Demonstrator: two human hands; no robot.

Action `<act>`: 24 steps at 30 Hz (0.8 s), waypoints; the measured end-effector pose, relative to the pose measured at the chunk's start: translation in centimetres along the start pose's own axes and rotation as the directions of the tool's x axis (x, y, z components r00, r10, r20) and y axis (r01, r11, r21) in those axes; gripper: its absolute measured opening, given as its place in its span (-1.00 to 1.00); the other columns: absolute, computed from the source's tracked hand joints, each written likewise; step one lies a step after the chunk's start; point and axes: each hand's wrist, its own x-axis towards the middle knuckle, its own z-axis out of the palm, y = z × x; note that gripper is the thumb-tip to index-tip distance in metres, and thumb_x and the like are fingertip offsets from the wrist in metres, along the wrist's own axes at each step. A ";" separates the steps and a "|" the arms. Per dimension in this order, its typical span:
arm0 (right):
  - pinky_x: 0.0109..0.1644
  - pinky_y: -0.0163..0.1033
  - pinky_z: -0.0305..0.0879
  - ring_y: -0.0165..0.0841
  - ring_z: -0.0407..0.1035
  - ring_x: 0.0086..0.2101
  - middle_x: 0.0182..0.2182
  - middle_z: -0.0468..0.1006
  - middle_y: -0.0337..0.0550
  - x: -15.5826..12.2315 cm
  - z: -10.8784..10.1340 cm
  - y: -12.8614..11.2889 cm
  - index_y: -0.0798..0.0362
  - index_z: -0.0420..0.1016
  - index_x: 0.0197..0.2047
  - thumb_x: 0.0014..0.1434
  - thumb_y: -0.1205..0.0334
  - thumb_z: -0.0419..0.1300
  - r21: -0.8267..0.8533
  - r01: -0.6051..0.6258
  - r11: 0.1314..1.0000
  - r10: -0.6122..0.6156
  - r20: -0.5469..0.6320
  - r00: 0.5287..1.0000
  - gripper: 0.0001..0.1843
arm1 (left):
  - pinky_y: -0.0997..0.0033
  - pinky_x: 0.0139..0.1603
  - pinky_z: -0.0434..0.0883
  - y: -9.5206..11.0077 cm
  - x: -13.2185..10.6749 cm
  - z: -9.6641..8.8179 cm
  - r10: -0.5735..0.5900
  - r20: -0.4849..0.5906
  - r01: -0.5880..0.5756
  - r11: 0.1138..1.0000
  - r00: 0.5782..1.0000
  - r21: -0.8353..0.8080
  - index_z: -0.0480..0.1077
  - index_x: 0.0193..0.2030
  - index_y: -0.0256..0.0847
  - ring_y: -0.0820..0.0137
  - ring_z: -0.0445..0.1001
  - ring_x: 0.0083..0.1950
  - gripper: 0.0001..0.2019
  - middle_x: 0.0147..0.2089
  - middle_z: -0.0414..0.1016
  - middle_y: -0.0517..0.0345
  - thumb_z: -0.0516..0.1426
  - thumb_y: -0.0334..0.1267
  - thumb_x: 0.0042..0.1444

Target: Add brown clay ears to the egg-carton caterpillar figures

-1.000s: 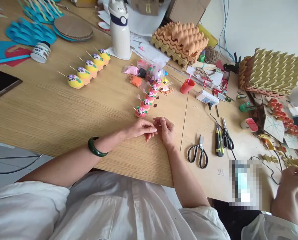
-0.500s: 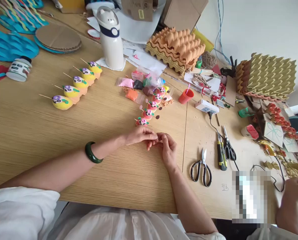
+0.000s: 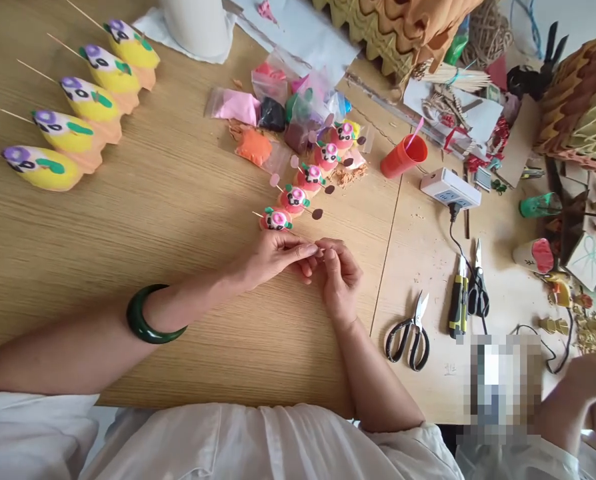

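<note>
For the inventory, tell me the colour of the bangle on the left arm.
Dark green, glossy: the bangle shows best in the head view.

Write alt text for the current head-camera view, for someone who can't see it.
A person's left hand and right hand meet above a wooden table; anything pinched between them is too small to identify. Just beyond runs a row of five decorated red figures, with a yellow row at upper left and scissors at right.
</note>
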 end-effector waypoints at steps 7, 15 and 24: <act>-0.07 -0.28 0.52 -0.40 0.50 -0.11 -0.14 0.55 -0.18 0.1 0.0 0.0 -0.13 0.68 -0.06 0.38 0.23 0.30 -0.008 0.094 0.996 -0.093 0.038 0.995 -0.87 | 0.46 -0.26 0.64 0.1 -0.1 -0.2 -0.065 -0.022 0.064 0.997 0.998 -0.039 0.65 -0.24 -0.31 0.40 0.64 -0.37 -0.65 -0.36 0.64 0.10 0.30 0.00 0.31; -0.32 -0.34 0.54 -0.48 0.47 -0.29 -0.09 0.50 -0.17 -0.3 -0.2 0.1 -0.12 0.69 -0.07 0.36 0.15 0.32 0.061 0.058 0.996 -0.061 0.047 0.997 -0.88 | 0.55 -0.30 0.59 0.2 -0.3 -0.2 0.026 0.007 -0.026 1.000 1.000 0.005 0.67 -0.16 -0.25 0.50 0.58 -0.37 -0.80 -0.36 0.62 0.19 0.35 -0.14 0.27; -0.33 -0.33 0.51 -0.45 0.43 -0.28 -0.18 0.46 -0.18 -0.2 -0.3 0.0 -0.11 0.71 -0.14 0.31 0.13 0.37 0.026 0.045 0.999 -0.045 -0.007 0.999 -0.91 | 0.56 -0.23 0.58 0.0 -0.5 -0.2 0.002 0.026 -0.003 1.000 1.000 0.007 0.68 -0.10 -0.22 0.49 0.62 -0.33 -0.76 -0.34 0.65 0.17 0.28 -0.09 0.35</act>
